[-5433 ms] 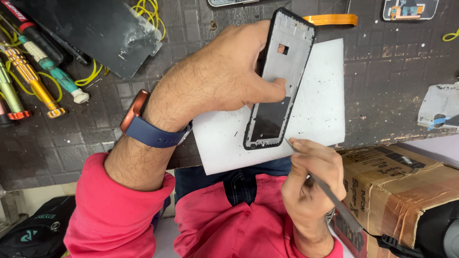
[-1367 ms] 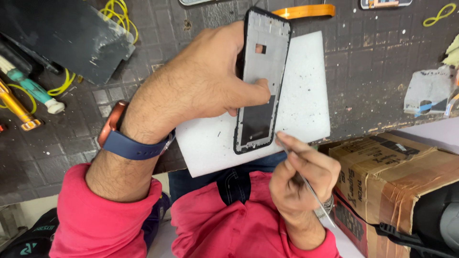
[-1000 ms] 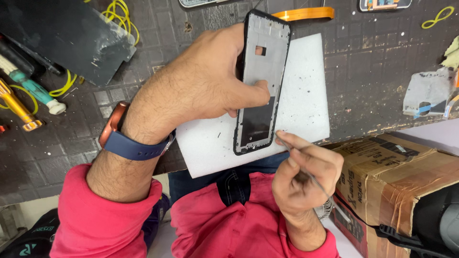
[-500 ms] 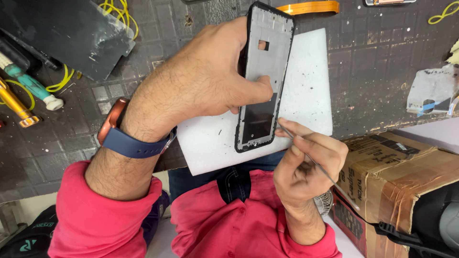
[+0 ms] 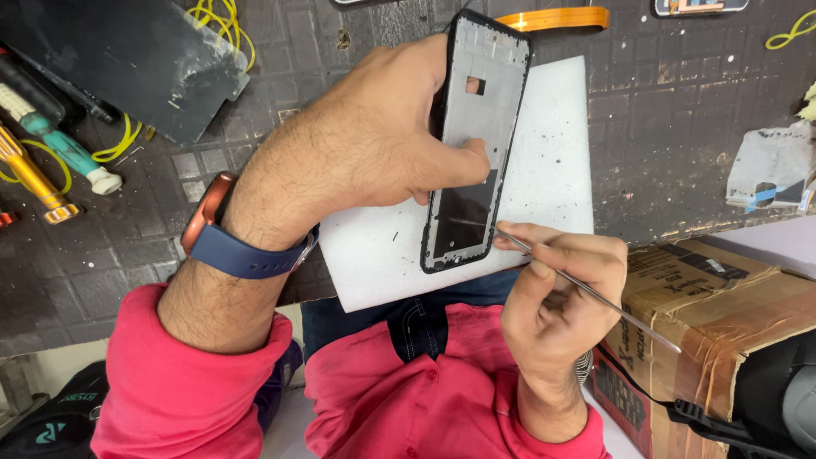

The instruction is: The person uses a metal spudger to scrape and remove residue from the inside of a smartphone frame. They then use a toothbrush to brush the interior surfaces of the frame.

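Note:
My left hand (image 5: 382,144) grips a black phone frame (image 5: 476,144) by its left edge, thumb pressed on the pale inner plate, holding it on a white foam pad (image 5: 552,170). My right hand (image 5: 557,293) holds a thin metal pick (image 5: 586,289) like a pen. The pick's tip touches the frame's right edge near its lower end. A blue-strapped watch (image 5: 234,242) sits on my left wrist.
Dark tiled work mat (image 5: 680,110) under the pad. Screwdrivers (image 5: 51,153) and yellow cable at the left, a dark panel (image 5: 127,59) at top left, an orange flex strip (image 5: 552,17) at the top, a taped cardboard box (image 5: 722,314) at the right.
My right hand has risen from below the pad, bringing the pick's tip up to the lower right edge of the frame. My left hand keeps the same grip.

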